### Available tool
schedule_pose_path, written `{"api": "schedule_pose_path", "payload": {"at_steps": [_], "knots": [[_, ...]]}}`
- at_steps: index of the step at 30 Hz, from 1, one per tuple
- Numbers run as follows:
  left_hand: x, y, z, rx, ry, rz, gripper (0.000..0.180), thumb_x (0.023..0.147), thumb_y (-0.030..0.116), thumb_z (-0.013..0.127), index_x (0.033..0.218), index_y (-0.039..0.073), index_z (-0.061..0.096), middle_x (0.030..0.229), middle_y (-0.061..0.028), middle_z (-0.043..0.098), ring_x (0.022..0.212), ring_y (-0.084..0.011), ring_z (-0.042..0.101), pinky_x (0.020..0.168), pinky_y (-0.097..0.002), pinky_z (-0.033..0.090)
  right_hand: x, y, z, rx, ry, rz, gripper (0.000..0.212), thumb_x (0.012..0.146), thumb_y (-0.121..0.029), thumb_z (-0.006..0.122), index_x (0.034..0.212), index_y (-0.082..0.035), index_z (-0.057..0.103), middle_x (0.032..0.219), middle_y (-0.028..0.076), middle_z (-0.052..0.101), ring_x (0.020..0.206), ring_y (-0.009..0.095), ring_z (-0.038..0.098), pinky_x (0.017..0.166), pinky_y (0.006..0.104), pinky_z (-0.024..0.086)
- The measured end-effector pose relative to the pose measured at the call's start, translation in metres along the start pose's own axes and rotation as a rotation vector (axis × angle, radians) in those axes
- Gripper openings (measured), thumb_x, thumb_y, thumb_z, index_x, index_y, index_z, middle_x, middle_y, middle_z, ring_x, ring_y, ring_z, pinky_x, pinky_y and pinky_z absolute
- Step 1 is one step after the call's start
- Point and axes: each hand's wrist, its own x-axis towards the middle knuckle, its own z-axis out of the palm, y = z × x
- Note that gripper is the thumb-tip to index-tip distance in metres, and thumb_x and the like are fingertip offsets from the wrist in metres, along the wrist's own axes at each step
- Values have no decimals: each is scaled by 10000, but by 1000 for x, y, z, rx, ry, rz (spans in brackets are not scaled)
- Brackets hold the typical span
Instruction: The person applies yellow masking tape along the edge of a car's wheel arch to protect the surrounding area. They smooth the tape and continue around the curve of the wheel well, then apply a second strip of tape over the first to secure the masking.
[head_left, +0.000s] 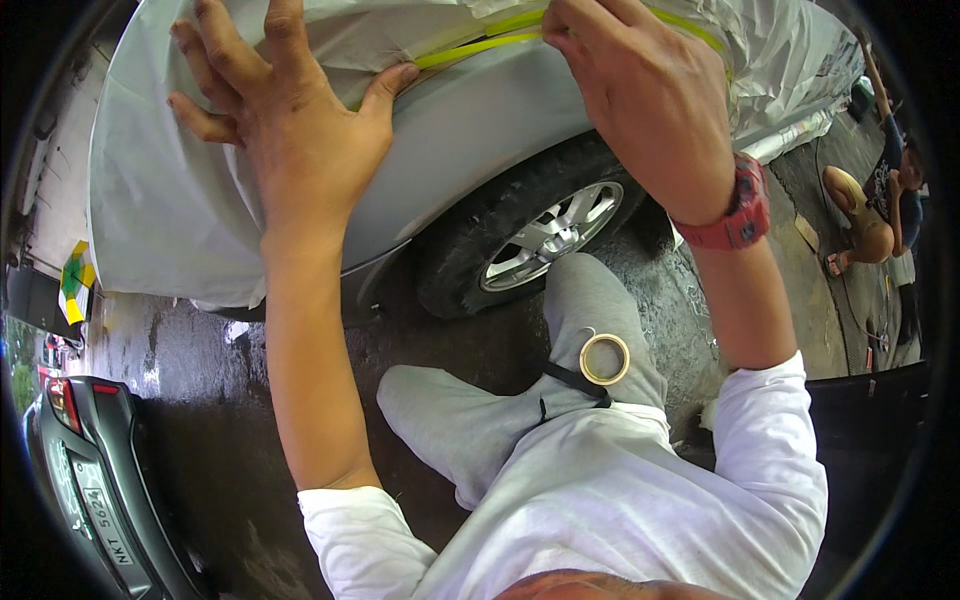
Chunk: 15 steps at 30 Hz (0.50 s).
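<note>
1 strip of yellow tape runs along the edge of the masking sheet, above the car's grey body panel, between the person's 2 hands. Tape looks v. light, thin, flexible, prob. sticky on 1 face & easily creased; best held near the free end, by its edges, w/ a fingertip pinch. Sheet looks soft, crinkly, prob. easy to tear; a flat palm suits it. L hand is spread, grasping nothing, fingers on the sheet, thumb at the tape. R hand is curled, apparently pinching the tape, tho' its fingertips are partly hidden. Panel looks smooth & rigid, curving over 1 wheel. A tape roll sits at the lap. Beyond: dark, wet-looking floor, 1 dark car at left, 1 crouching co-worker at far right.
</note>
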Motion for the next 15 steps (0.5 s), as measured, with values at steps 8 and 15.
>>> {"api": "schedule_pose_path", "payload": {"at_steps": [8,15], "knots": [[0,3,-3,45,-6,15,1274,624,195,994,1677,262,281,1759,-205,127,1630,-414,108,1301,-581,100,-2,5,54,370,370,159,92,982,-115,648,1026,-57,593,945,160,653,879,418,660,745,507,513],[3,0,2,34,24,43,1284,616,209,998,1679,270,280,1756,-207,135,1629,-417,107,1301,-580,101,-10,-5,70,348,551,207,134,960,-98,675,1076,-67,616,1023,195,583,915,417,620,776,500,501]]}}
